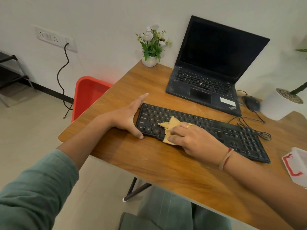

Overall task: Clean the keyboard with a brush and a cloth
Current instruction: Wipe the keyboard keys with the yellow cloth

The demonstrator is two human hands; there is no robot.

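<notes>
Keyboard (232, 135), black and wired, is laid diagonally on the wooden worktop (166, 166), in front of an open laptop (207, 63) marked "ThinkPad" on the palm rest; its screen is dark. "Ctrl", "Shift", "Caps Lock" and "Alt" can be read on the left keys. The left end is clamped by the left hand (126, 117), thumb on the near edge, fingers on the far edge. A yellow cloth (171, 126) is bunched under the right hand (194, 138), fingers curled on it over the lower-left keys. A mouse (251, 102), a flower pot (152, 60) and a white planter (279, 110) are set behind. White wall, socket plate (54, 38), red chair (88, 95), tiled floor.
</notes>
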